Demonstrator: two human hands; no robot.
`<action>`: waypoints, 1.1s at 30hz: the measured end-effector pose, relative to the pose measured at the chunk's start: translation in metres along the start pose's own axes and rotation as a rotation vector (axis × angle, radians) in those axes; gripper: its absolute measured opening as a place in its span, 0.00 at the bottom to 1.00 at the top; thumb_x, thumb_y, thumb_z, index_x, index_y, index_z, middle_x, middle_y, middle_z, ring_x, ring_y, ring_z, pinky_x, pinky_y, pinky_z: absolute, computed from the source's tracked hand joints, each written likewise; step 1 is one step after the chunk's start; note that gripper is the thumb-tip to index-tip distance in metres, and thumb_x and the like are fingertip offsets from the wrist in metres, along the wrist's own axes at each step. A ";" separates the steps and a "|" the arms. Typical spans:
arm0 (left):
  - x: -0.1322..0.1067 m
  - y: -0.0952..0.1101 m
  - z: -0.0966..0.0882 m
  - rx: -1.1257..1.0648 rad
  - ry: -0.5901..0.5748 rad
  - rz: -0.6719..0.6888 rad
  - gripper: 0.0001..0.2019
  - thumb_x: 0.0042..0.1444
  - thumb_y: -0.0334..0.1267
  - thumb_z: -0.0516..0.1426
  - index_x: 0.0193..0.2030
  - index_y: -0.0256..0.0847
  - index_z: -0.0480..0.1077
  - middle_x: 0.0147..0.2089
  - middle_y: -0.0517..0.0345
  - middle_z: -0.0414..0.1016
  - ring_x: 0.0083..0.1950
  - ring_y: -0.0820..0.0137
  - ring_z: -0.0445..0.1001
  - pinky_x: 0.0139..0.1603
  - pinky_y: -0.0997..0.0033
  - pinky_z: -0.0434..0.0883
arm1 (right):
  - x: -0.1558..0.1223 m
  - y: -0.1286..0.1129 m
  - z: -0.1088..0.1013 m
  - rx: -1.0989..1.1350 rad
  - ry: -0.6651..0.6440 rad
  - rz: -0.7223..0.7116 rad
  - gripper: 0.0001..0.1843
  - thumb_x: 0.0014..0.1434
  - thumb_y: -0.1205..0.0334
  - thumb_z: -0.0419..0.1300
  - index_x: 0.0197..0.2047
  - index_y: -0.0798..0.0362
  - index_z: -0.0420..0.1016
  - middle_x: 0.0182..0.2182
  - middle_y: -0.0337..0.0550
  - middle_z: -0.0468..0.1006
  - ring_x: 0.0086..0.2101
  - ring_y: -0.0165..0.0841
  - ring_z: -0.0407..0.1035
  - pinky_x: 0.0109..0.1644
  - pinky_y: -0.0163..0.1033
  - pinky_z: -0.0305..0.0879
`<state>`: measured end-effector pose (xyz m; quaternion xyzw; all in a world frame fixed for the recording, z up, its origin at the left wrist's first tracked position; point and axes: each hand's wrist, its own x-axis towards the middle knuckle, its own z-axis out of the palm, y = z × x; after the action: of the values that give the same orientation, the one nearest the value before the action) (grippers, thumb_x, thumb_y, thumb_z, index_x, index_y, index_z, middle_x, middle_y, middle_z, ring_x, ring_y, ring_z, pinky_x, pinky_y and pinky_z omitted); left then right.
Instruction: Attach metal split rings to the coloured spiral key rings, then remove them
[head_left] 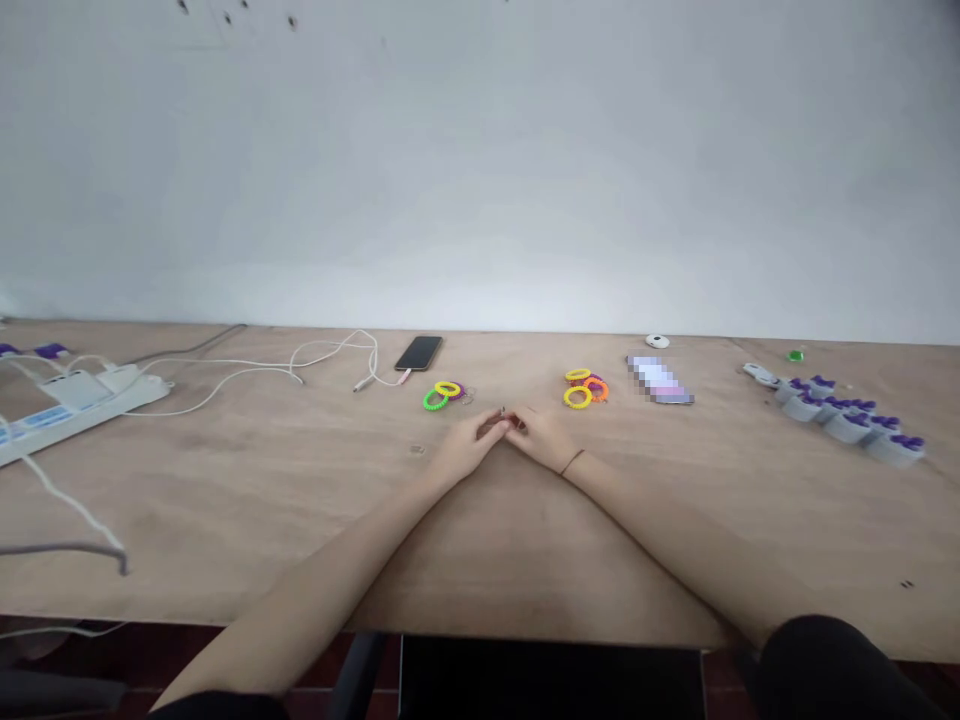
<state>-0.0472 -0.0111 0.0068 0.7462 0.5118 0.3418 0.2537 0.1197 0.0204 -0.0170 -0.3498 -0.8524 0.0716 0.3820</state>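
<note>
Both my forearms stretch out over a wooden table point(225, 500) and meet near its middle. My left hand point(471, 447) and my right hand point(541, 435) touch fingertip to fingertip, the fingers of both pinched together on a tiny dark and metallic object point(504, 414) that is too small to name. A thin band circles my right wrist. Just beyond my left hand lie green, yellow and purple coil rings point(444, 393). Beyond my right hand lies a second small pile of yellow, orange and pink coil rings point(585, 388).
A phone point(419, 352) lies at the back, plugged into a white cable point(300, 365). A white power strip point(75, 400) sits far left. Grey cups with purple tops point(851, 415) line up at the right, beside a blurred flat item point(660, 380) and a small white disc point(657, 341).
</note>
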 end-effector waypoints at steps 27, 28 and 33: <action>0.002 0.007 0.005 -0.381 0.207 -0.051 0.13 0.49 0.35 0.57 0.42 0.35 0.73 0.43 0.51 0.77 0.45 0.64 0.75 0.50 0.63 0.72 | 0.001 -0.020 0.003 -0.152 0.234 -0.093 0.04 0.55 0.66 0.51 0.32 0.54 0.67 0.25 0.40 0.74 0.26 0.30 0.68 0.32 0.33 0.59; 0.002 0.006 0.005 -0.381 0.220 -0.049 0.13 0.48 0.34 0.57 0.42 0.36 0.73 0.43 0.51 0.77 0.45 0.64 0.75 0.49 0.63 0.72 | 0.002 -0.020 0.003 -0.167 0.233 -0.118 0.04 0.55 0.66 0.52 0.32 0.54 0.67 0.25 0.41 0.74 0.27 0.31 0.68 0.33 0.34 0.59; 0.008 -0.001 -0.011 -0.423 0.324 -0.025 0.12 0.47 0.34 0.57 0.40 0.35 0.72 0.39 0.51 0.78 0.40 0.64 0.77 0.46 0.62 0.73 | 0.011 -0.019 0.006 -0.140 0.187 -0.137 0.06 0.56 0.66 0.51 0.37 0.54 0.68 0.30 0.43 0.75 0.32 0.33 0.67 0.39 0.36 0.61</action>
<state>-0.0542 -0.0029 0.0155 0.6057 0.4722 0.5529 0.3231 0.0999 0.0143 -0.0070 -0.3216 -0.8380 -0.0473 0.4383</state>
